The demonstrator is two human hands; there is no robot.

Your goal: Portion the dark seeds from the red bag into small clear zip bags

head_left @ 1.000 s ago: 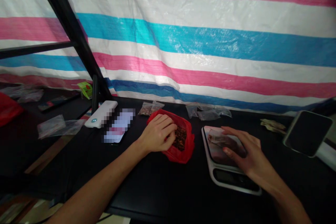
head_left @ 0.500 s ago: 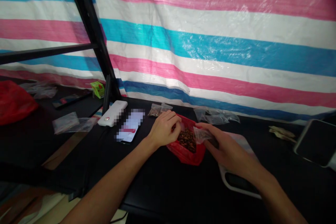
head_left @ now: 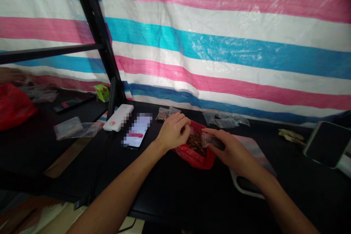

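A red plastic bag (head_left: pixel 203 161) stands open on the black table, with small brown pieces (head_left: pixel 196 143) inside. My left hand (head_left: pixel 174 131) is at the bag's left rim, its fingers curled together; what they pinch is hidden. My right hand (head_left: pixel 229 148) grips a small clear plastic bag (head_left: pixel 208 140) over the right side of the red bag. Partly under my right forearm lies a white scale (head_left: pixel 253 150). Behind my left hand rests a small clear bag of brown pieces (head_left: pixel 162 113).
Clear bags (head_left: pixel 227 120) lie by the striped sheet. A phone (head_left: pixel 137 131) and white power bank (head_left: pixel 117 118) are left, beside a black frame post (head_left: pixel 94 22). Another person's hand (head_left: pixel 11 75) is above a red bag (head_left: pixel 15 108) at far left. A white-edged device (head_left: pixel 327 144) stands right.
My right hand has shifted slightly left with the small clear bag, closer over the red bag. Another person's hand has appeared at the far left. My left hand has barely moved.
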